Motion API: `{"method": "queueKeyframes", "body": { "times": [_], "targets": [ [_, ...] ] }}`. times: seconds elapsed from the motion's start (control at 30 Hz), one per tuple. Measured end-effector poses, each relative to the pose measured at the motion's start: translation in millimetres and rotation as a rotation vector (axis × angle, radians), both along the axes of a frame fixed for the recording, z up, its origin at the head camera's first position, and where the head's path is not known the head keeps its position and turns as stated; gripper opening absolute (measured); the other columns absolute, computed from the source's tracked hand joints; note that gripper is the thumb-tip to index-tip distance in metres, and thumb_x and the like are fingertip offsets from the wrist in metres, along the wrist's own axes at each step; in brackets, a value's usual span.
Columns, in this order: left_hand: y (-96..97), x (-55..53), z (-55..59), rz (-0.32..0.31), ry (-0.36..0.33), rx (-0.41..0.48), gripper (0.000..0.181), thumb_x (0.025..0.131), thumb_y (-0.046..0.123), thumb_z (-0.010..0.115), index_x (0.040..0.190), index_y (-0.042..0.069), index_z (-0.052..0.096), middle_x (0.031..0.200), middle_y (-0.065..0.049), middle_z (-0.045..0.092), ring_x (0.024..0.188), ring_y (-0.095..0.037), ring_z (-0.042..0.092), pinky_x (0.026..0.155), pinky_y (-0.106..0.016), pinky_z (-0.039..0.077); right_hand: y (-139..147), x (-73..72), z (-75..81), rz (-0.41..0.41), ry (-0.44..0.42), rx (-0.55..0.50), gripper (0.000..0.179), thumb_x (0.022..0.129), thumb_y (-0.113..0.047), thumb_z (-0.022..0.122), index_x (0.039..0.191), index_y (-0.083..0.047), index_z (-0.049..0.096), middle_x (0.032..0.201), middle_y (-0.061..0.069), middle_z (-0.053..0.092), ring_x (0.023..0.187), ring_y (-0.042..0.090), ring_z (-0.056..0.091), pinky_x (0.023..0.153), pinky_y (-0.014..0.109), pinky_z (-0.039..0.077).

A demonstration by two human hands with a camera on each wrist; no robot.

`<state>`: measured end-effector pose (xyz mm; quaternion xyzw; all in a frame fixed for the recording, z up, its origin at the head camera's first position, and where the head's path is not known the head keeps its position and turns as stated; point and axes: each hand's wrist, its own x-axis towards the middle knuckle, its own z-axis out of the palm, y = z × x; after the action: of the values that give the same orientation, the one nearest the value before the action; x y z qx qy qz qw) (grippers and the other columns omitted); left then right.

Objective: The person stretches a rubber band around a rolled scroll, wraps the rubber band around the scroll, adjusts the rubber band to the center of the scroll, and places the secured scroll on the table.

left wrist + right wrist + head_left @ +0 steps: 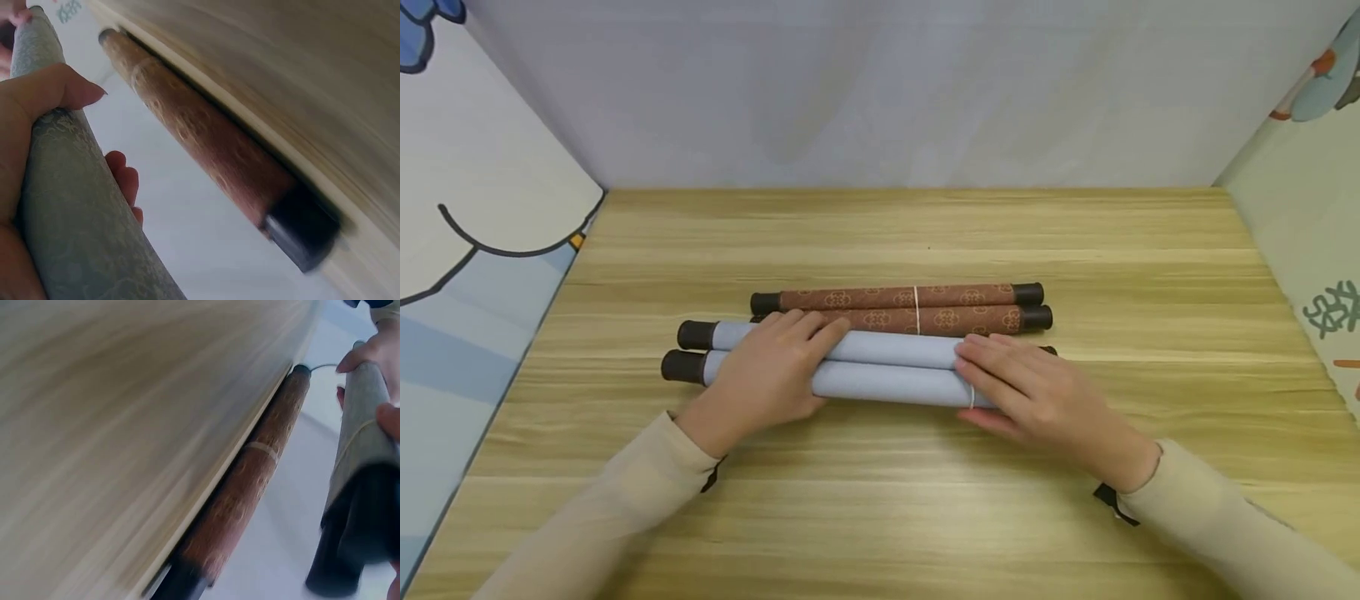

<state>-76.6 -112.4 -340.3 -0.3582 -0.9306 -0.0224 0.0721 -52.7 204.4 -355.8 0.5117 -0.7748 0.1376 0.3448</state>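
Note:
A pale blue scroll [887, 385], rolled up on two rods with black end caps, is held level above the table by both hands. My left hand [767, 367] grips it left of its middle, thumb and fingers around both rolls. Near the right end, my right hand [1037, 387] holds it beside a thin white band [973, 396] and covers most of that end. In the left wrist view a fine pattern shows on the pale scroll [81, 206]. Just behind lies a reddish-brown scroll [880, 320] with gold motifs, black caps and a white band; the pale one partly overlaps it.
The wood-grain table [880, 517] runs back to a pale wall [910, 92]. Printed panels stand at the left [490, 350] and right [1292, 208] sides.

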Motion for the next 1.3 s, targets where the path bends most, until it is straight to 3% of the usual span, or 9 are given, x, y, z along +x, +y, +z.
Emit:
{"method": "queueKeyframes", "body": {
  "times": [0.27, 0.5, 0.67, 0.83, 1.0, 1.07, 1.2, 1.3],
  "targets": [
    [8.0, 1.9, -2.4, 0.023, -0.010, 0.016, 0.084, 0.062, 0.033, 0.089, 0.136, 0.009, 0.056, 0.118, -0.009, 0.066, 0.107, -0.030, 0.064, 0.095, -0.045, 0.052, -4, -2.0, 3.1, -0.015, -0.090, -0.009, 0.056, 0.098, -0.046, 0.055, 0.119, 0.003, 0.069, 0.120, 0.017, 0.071, 0.107, 0.031, 0.070, 0.091, 0.043, 0.057],
    [3.7, 3.6, -1.2, 0.047, -0.024, 0.012, 0.085, 0.062, 0.032, 0.090, 0.136, 0.009, 0.056, 0.119, -0.010, 0.066, 0.106, -0.030, 0.064, 0.096, -0.045, 0.052, 2, -0.2, 1.6, -0.053, -0.064, 0.036, 0.050, 0.103, -0.040, 0.049, 0.115, 0.004, 0.070, 0.117, 0.018, 0.072, 0.105, 0.031, 0.071, 0.088, 0.043, 0.058],
    [16.6, 6.7, -3.8, 0.053, -0.050, -0.008, 0.085, 0.064, 0.035, 0.089, 0.138, 0.009, 0.055, 0.117, -0.010, 0.067, 0.105, -0.029, 0.065, 0.094, -0.044, 0.053, -15, 0.3, -1.1, -0.038, -0.139, 0.060, 0.046, 0.097, -0.038, 0.060, 0.121, 0.001, 0.069, 0.126, 0.015, 0.069, 0.114, 0.029, 0.068, 0.096, 0.040, 0.056],
    [24.9, 8.1, -6.0, 0.091, -0.072, -0.014, 0.086, 0.064, 0.037, 0.090, 0.138, 0.011, 0.055, 0.118, -0.009, 0.067, 0.106, -0.028, 0.065, 0.093, -0.044, 0.054, -14, -0.8, 3.9, -0.060, -0.257, 0.071, 0.059, 0.087, -0.043, 0.073, 0.127, 0.000, 0.065, 0.130, 0.014, 0.066, 0.120, 0.028, 0.065, 0.103, 0.040, 0.052],
    [20.7, 6.3, -1.3, 0.111, -0.093, -0.015, 0.087, 0.064, 0.035, 0.090, 0.139, 0.009, 0.054, 0.121, -0.011, 0.066, 0.111, -0.031, 0.064, 0.098, -0.046, 0.051, -1, -4.0, 4.1, -0.107, -0.251, 0.062, 0.059, 0.097, -0.047, 0.057, 0.126, 0.003, 0.064, 0.125, 0.018, 0.068, 0.115, 0.033, 0.066, 0.099, 0.044, 0.053],
    [23.4, 6.2, -0.7, 0.104, -0.080, -0.016, 0.086, 0.064, 0.034, 0.090, 0.138, 0.008, 0.055, 0.121, -0.011, 0.066, 0.110, -0.031, 0.064, 0.097, -0.046, 0.052, -4, -4.3, 3.0, -0.109, -0.242, 0.073, 0.056, 0.095, -0.043, 0.062, 0.126, 0.004, 0.064, 0.125, 0.018, 0.068, 0.114, 0.033, 0.066, 0.099, 0.044, 0.053],
    [34.8, 6.5, -3.0, 0.077, -0.062, -0.014, 0.080, 0.066, 0.033, 0.088, 0.134, 0.007, 0.057, 0.117, -0.011, 0.067, 0.107, -0.029, 0.065, 0.092, -0.045, 0.054, -19, -5.1, 2.3, -0.091, -0.240, 0.124, 0.064, 0.080, -0.036, 0.080, 0.126, 0.004, 0.064, 0.129, 0.018, 0.066, 0.117, 0.031, 0.065, 0.103, 0.042, 0.052],
    [38.6, 7.8, -5.5, 0.071, -0.063, -0.003, 0.077, 0.066, 0.035, 0.087, 0.131, 0.006, 0.057, 0.115, -0.011, 0.067, 0.104, -0.029, 0.066, 0.089, -0.044, 0.055, -23, -6.4, 3.9, -0.071, -0.265, 0.134, 0.068, 0.077, -0.038, 0.081, 0.129, 0.003, 0.063, 0.133, 0.016, 0.064, 0.119, 0.030, 0.064, 0.104, 0.042, 0.051]
  ]
}}
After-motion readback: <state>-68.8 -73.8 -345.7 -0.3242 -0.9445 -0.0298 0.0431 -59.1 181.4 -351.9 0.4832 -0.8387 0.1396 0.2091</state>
